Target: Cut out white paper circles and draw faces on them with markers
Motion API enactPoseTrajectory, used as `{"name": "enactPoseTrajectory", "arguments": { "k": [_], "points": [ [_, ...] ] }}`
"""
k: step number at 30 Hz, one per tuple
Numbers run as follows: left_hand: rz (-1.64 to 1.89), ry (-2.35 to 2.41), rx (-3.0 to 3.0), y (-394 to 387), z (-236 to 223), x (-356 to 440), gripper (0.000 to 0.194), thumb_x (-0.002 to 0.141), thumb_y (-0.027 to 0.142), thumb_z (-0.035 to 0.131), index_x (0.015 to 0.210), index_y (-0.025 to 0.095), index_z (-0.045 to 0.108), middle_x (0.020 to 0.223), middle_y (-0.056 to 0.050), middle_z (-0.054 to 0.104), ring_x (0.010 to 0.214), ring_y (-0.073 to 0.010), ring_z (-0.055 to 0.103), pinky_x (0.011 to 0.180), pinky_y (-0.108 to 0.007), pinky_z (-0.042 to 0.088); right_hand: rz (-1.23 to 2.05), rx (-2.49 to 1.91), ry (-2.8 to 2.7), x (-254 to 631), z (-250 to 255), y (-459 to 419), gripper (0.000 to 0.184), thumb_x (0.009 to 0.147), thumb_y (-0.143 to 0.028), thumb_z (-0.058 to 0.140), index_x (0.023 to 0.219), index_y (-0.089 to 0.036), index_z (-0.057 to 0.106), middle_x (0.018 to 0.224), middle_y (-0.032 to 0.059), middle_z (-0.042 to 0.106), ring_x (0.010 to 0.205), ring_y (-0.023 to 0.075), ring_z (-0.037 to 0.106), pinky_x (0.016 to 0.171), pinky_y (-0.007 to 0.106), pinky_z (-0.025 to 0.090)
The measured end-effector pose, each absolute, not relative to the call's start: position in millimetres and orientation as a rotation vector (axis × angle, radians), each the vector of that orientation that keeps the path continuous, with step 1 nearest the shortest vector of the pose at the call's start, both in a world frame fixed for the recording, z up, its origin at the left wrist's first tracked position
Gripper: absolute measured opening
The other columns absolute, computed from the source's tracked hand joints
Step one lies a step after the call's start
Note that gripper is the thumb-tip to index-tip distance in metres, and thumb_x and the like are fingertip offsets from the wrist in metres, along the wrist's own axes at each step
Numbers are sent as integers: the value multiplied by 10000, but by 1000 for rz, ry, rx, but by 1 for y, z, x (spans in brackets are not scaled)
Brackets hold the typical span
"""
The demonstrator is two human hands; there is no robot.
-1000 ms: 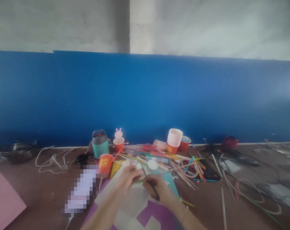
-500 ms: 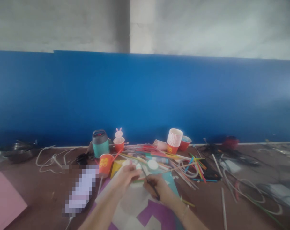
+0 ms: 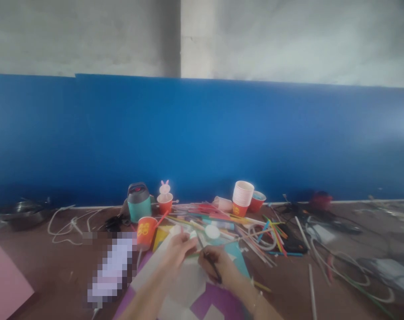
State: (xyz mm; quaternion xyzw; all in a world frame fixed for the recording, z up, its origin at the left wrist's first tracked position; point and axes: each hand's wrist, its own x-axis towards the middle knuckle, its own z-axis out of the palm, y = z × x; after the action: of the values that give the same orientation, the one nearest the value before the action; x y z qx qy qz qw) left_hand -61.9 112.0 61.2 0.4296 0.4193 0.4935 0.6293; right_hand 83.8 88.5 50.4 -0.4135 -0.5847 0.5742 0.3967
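Observation:
My left hand (image 3: 177, 252) is closed, pinching a small pale piece I cannot make out above a white sheet (image 3: 185, 284). My right hand (image 3: 220, 266) is closed around a thin dark pen-like tool (image 3: 208, 262), its tip pointing toward the left hand's fingers. Both hands hover over white, purple and teal paper pieces (image 3: 222, 302) on the brown table (image 3: 55, 266). A white round lid (image 3: 212, 231) lies just beyond the hands. An orange paper cup (image 3: 146, 230) with a straw stands left of my left hand.
Several coloured straws (image 3: 255, 231) are scattered behind the hands. At the back stand a stack of orange cups (image 3: 242, 198), a teal flask (image 3: 138, 202) and an orange cup with a bunny topper (image 3: 165, 198). Pink paper (image 3: 5, 284) lies far left, cables (image 3: 338, 262) right, a blue panel (image 3: 202, 138) behind.
The view has dropped slightly and the hands have shifted a little. Both grips are unchanged.

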Motion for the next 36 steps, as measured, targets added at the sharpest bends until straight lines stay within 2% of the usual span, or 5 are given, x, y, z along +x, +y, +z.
{"name": "enactPoseTrajectory", "arguments": {
  "k": [8, 25, 30, 36],
  "points": [
    [1103, 973, 999, 108, 70, -63, 356, 555, 418, 788, 553, 168, 535, 559, 21, 529, 572, -121, 507, 580, -246, 377, 1451, -959, -1485, 86, 44, 90, 269, 707, -444, 557, 596, -209, 489, 386, -104, 264, 340, 61, 196, 356, 216, 184],
    [1055, 1002, 1111, 114, 68, -75, 334, 564, 397, 767, 519, 169, 527, 524, 31, 493, 549, -118, 485, 591, -250, 382, 1422, -1025, -1529, 87, 51, 87, 216, 706, -387, 533, 593, -208, 492, 365, -100, 296, 337, 60, 211, 370, 219, 173],
    [1061, 992, 1115, 116, 65, -73, 320, 579, 406, 752, 564, 168, 538, 548, 30, 501, 553, -111, 470, 583, -244, 362, 1435, -1021, -1504, 87, 44, 91, 194, 676, -382, 543, 596, -210, 504, 361, -104, 301, 328, 60, 195, 359, 224, 164],
    [1117, 1013, 1121, 116, 57, -65, 341, 647, 454, 698, 585, 171, 518, 558, 25, 521, 544, -98, 430, 557, -236, 314, 1438, -994, -1473, 87, 50, 90, 102, 623, -295, 525, 575, -210, 495, 348, -110, 300, 326, 55, 196, 365, 220, 164]
  ]
}}
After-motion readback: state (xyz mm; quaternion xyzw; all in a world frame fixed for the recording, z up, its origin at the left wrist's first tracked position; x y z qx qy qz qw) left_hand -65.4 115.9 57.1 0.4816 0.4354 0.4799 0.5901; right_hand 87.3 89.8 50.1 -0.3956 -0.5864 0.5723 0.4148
